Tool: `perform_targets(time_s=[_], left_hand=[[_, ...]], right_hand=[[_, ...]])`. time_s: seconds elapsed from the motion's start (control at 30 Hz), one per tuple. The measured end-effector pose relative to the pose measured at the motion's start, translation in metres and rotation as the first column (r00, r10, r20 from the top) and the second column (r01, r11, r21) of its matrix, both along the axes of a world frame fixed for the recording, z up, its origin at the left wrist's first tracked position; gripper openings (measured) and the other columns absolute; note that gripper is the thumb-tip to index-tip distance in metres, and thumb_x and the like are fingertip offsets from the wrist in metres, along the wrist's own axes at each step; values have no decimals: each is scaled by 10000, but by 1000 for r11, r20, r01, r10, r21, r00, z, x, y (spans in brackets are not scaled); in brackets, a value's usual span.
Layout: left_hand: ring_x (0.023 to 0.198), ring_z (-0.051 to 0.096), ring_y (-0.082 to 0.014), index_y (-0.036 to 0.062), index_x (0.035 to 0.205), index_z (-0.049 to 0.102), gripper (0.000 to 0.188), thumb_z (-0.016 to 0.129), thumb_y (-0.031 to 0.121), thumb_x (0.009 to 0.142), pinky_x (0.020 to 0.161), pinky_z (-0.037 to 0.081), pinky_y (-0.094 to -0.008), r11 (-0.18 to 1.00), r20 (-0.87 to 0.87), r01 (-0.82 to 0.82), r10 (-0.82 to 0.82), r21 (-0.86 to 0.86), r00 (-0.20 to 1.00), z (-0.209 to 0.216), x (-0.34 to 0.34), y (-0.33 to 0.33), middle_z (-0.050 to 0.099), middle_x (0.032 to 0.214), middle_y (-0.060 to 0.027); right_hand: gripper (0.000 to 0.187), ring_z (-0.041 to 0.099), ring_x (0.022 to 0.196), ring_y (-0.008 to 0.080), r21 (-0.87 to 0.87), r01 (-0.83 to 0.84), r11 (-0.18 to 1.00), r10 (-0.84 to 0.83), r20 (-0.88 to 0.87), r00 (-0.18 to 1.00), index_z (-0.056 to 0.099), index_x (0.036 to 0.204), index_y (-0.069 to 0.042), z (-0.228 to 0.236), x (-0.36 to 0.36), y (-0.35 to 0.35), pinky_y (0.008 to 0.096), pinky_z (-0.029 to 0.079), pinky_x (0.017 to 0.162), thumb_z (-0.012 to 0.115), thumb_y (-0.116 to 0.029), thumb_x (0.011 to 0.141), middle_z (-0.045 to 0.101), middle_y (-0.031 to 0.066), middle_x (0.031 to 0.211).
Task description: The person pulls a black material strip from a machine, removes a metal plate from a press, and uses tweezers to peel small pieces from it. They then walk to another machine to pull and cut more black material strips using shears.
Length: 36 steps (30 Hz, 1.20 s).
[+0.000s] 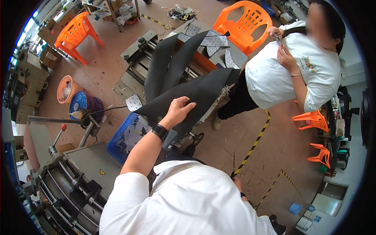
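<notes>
My left hand [180,112], with a dark watch on its wrist, is closed on a large black sheet [203,89] of leather-like material, thumb and fingers bent over its surface. The sheet slants from near the blue crate up to the right. Two more curved black pieces [158,64] lie behind it on the machine. Low on the right, my right hand [237,183] is mostly hidden by my white shirt. Out of it points a thin, dark, pointed blade [234,162]; its handle is hidden.
A co-worker [291,72] stands at the right, holding a small metal tool. White patterned pieces [213,41] lie on the worktop behind the sheets. A blue crate [119,135] holds scraps. Orange chairs [246,23], a roller machine [66,188] and floor tape [254,147] surround me.
</notes>
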State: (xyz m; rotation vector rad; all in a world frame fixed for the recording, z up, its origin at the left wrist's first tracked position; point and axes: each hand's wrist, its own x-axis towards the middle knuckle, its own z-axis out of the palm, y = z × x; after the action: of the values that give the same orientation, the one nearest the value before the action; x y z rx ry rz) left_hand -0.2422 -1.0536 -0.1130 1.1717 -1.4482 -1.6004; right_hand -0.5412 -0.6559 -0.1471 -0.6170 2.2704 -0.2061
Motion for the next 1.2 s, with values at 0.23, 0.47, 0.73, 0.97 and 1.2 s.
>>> perform_targets(time_s=[0.23, 0.47, 0.73, 0.97, 1.2], left_hand=[[653, 583, -135, 8, 896, 635, 185, 724, 168, 864, 576, 444, -274, 774, 2, -454, 507, -441, 862, 3, 42, 4, 641, 780, -85], [722, 645, -237, 9, 892, 627, 289, 778, 231, 785, 623, 478, -340, 678, 565, -3, 616, -735, 548, -27, 138, 13, 664, 842, -141], [626, 592, -244, -16, 814, 603, 290, 781, 206, 762, 581, 453, -343, 989, 470, 112, -55, -95, 881, -20, 175, 4, 603, 677, -126], [614, 529, -111, -25, 887, 646, 232, 765, 137, 772, 573, 450, -298, 982, 237, 183, -190, 51, 953, 1, 177, -3, 576, 671, -73], [657, 562, -102, -38, 889, 660, 210, 752, 114, 777, 602, 472, -285, 990, 78, 84, -94, 117, 993, 21, 172, 6, 614, 702, -41]], right_hand=[[272, 624, 644, 258, 16, -171, 985, 171, -178, 969, 608, 827, 57, -61, -24, 32, 413, 451, 582, 729, -177, 759, 611, 205, 696], [269, 600, 630, 257, 129, -269, 955, 287, -151, 946, 579, 815, 70, -103, -36, 57, 410, 444, 581, 713, -156, 757, 584, 201, 691], [251, 597, 626, 269, -2, -163, 987, 163, -64, 985, 583, 799, 57, -109, -46, 55, 394, 452, 590, 713, -151, 746, 576, 188, 675], [236, 614, 663, 301, 106, -301, 948, 315, -169, 934, 610, 843, 56, -113, -47, 33, 390, 468, 606, 715, -128, 738, 620, 201, 728], [237, 611, 665, 341, 90, -255, 963, 263, -103, 959, 624, 852, 52, -96, -31, 17, 391, 472, 609, 718, -132, 736, 629, 208, 732]])
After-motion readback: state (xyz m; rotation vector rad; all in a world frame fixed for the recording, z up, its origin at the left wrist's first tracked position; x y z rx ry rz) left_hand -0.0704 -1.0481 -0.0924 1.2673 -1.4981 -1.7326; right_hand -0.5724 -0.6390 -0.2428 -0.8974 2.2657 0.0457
